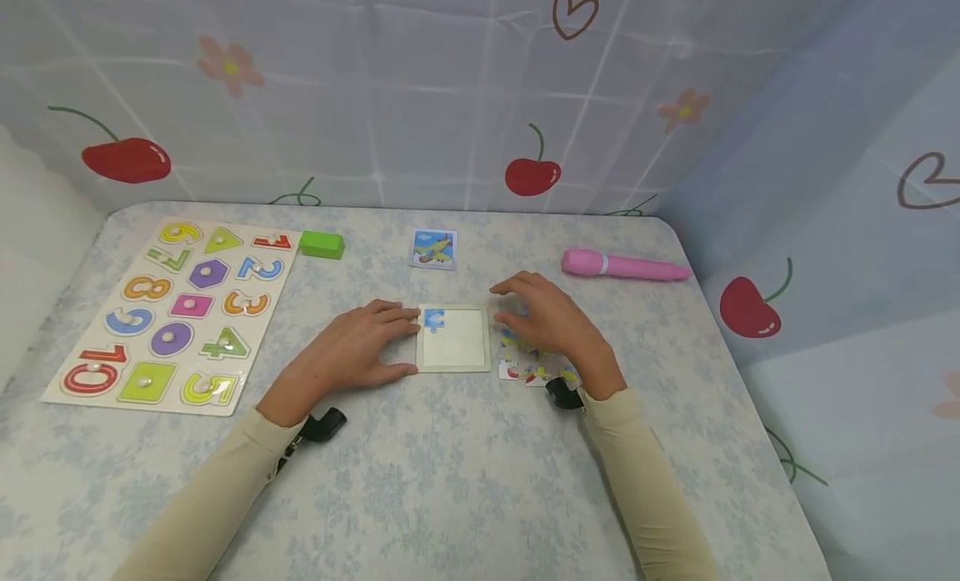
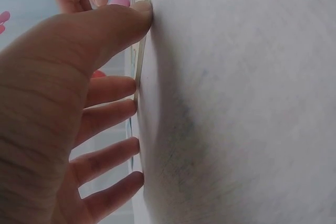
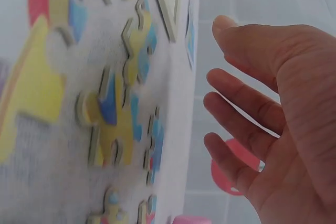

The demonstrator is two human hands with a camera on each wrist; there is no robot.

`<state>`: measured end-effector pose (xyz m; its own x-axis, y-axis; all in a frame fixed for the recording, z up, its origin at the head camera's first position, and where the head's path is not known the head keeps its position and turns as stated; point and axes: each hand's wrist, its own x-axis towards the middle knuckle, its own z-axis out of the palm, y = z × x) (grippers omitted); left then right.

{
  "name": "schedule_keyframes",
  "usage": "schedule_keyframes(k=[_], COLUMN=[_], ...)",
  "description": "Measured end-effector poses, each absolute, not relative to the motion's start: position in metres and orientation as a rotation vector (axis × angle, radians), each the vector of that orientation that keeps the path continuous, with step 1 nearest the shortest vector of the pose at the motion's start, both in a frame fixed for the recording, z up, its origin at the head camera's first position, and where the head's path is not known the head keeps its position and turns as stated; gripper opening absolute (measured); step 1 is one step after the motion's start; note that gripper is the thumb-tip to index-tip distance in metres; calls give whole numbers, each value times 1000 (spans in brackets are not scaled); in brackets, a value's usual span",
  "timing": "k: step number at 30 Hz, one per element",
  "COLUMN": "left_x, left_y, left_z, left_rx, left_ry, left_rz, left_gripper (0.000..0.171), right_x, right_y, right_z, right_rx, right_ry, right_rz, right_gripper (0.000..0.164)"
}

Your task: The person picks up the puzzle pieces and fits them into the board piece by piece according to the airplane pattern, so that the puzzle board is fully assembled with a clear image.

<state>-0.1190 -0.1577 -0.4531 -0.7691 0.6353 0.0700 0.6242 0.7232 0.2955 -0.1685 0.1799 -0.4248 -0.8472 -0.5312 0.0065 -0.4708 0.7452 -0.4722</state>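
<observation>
A small square puzzle tray (image 1: 467, 341) lies on the table, with one blue jigsaw piece (image 1: 433, 318) in its upper left corner. Fingertips and thumb of my left hand (image 1: 358, 348) touch the tray's left edge, fingers spread and fairly straight. Just right of the tray, my right hand (image 1: 551, 318) hovers above loose jigsaw pieces (image 1: 534, 371), its fingers slightly bent and holding nothing. The right wrist view shows several of these yellow and blue pieces (image 3: 115, 129) lying apart, below the right hand (image 3: 268, 108). Part of the pile is hidden by that hand in the head view.
Behind the tray lies a small airplane picture card (image 1: 433, 249). A pink marker-shaped stick (image 1: 624, 266) is at the back right. To the left are a green block (image 1: 322, 245) and a large number-and-shape board (image 1: 171, 310). A printed curtain (image 1: 420, 106) hangs behind the table.
</observation>
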Motion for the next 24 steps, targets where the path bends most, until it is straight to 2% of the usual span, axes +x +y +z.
schedule_keyframes(k=[24], left_x=[-121], left_y=[-160], left_z=[-456], left_rx=[1057], left_ry=[2879], left_rz=[500], left_gripper=[66], right_x=[-184], right_y=[236], right_z=[-435], right_rx=[-665], right_ry=[2689], right_rz=[-824], right_gripper=[44])
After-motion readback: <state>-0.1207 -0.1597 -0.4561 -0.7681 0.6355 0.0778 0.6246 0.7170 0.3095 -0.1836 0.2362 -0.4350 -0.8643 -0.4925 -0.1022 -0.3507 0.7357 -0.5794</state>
